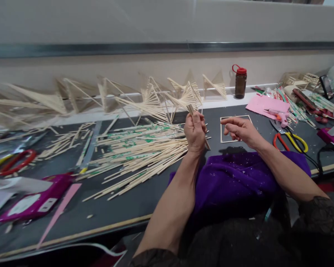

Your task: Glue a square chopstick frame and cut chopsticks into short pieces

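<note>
My left hand (195, 129) is closed around a small bundle of wooden sticks; their ends (190, 108) show above the fist and below it. To its right, my right hand (239, 129) hovers with the fingers apart and nothing visible in them. A square frame of thin sticks (221, 130) lies behind and below the right hand, partly hidden by it. Left of my left hand, many loose wooden sticks (144, 163) are spread on the dark table (133, 207), some in wrapping with green print.
Stick structures (147, 100) line the wall. A brown bottle (240, 83) with a red lid stands behind. Scissors (292, 141), a pink glue gun (280, 115) and pink sheet (263, 105) lie right. Purple cloth (233, 174) covers the front edge; magenta packs (39, 196) lie left.
</note>
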`<state>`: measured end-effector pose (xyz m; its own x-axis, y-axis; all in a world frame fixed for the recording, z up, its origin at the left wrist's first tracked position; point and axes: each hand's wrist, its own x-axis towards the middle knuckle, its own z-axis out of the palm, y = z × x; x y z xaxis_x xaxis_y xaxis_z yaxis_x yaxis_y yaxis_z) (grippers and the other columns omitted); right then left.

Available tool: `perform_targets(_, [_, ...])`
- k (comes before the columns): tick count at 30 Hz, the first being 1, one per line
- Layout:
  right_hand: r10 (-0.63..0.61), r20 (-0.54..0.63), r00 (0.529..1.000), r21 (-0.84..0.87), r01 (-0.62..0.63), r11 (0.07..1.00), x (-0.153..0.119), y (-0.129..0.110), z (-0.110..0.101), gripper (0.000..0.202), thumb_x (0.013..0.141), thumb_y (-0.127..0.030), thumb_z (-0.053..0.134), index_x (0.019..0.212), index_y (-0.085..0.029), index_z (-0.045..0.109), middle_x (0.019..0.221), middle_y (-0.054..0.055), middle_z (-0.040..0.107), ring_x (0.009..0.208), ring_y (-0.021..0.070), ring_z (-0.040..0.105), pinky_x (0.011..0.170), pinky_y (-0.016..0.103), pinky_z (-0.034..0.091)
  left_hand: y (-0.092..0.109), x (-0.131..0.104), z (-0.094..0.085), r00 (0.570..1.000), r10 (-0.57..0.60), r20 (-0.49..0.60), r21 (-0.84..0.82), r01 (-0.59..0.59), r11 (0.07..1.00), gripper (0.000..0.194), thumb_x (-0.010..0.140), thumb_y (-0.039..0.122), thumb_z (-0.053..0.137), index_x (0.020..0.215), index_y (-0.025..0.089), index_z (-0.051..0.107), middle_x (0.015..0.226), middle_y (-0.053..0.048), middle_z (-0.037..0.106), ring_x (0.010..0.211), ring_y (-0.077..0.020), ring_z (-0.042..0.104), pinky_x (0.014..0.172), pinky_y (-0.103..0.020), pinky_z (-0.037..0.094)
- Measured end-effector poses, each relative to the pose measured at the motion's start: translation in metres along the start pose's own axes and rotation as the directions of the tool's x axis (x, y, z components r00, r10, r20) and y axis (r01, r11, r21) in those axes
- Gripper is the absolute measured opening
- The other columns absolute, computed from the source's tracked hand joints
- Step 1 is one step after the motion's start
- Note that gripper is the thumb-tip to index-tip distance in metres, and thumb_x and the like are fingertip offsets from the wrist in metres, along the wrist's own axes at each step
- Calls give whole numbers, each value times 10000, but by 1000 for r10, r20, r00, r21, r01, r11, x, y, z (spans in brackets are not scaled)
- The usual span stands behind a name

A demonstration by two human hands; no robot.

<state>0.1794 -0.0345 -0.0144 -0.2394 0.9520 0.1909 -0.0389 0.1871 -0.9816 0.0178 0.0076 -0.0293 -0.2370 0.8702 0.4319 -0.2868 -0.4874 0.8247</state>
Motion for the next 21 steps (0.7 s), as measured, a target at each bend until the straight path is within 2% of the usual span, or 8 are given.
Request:
perform_targets(4, [26,-3,1000,-40,-26,999,3,7,1,284,785,-398,635,958,-173,658,694,-9,643,499,55,448,460,203,340,-2,1,-2,998,-50,23,-18,50,999,407,771,586,620,728,200,496,513,88,381,369,-37,276,356,-170,242])
perform_targets(7, [19,-39,999,-80,-22,997,4,7,0,269,772,-371,643,950,-170,665,701,-3,641,524,66,476,470,209,349,12,-12,3,987,-74,141,40,69,997,380,797,572,593,745,199,537,509,79,379,388,-48,289,376,-178,245])
perform_targets(8, [5,-51,999,-85,-10,996,3,6,0,273,766,-371,649,954,-173,668,718,0,642,534,69,484,470,210,348,17,-17,4,974,-82,213,88,64,994,372,812,564,576,755,197,555,513,73,389,399,-52,299,388,-182,247])
perform_targets(10, [-40,-83,996,-70,35,997,3,3,-3,296,752,-387,663,968,-185,670,758,1,648,543,67,488,463,208,338,25,-25,7,916,-138,377,214,59,975,359,832,544,553,771,193,588,525,60,415,423,-62,320,411,-191,257])
perform_targets(12, [-93,-113,989,-27,91,996,3,0,-6,328,739,-414,675,986,-199,668,805,-2,656,541,59,482,454,202,329,29,-29,9,857,-212,470,347,41,937,347,846,517,534,773,185,606,526,54,429,436,-71,330,427,-198,259])
perform_targets(15, [-135,-132,982,11,138,990,3,-2,-9,322,730,-409,689,979,-205,675,826,-7,663,538,51,479,455,197,328,28,-29,9,821,-264,506,481,-15,877,341,868,478,488,790,175,623,521,50,443,448,-82,352,447,-203,270])
perform_targets(19, [-124,-176,977,2,126,992,5,-3,-8,193,712,-345,697,806,-177,685,665,-26,625,503,52,460,462,205,339,24,-26,9,809,-260,527,569,-108,815,346,877,449,452,796,168,637,532,38,481,477,-95,404,470,-202,307])
perform_targets(21, [-99,-195,976,12,103,995,5,-3,-7,168,704,-325,694,755,-166,672,612,-30,607,483,53,449,458,209,339,24,-27,10,805,-278,525,575,-94,813,353,875,459,449,800,166,632,536,36,503,462,-92,413,460,-198,315])
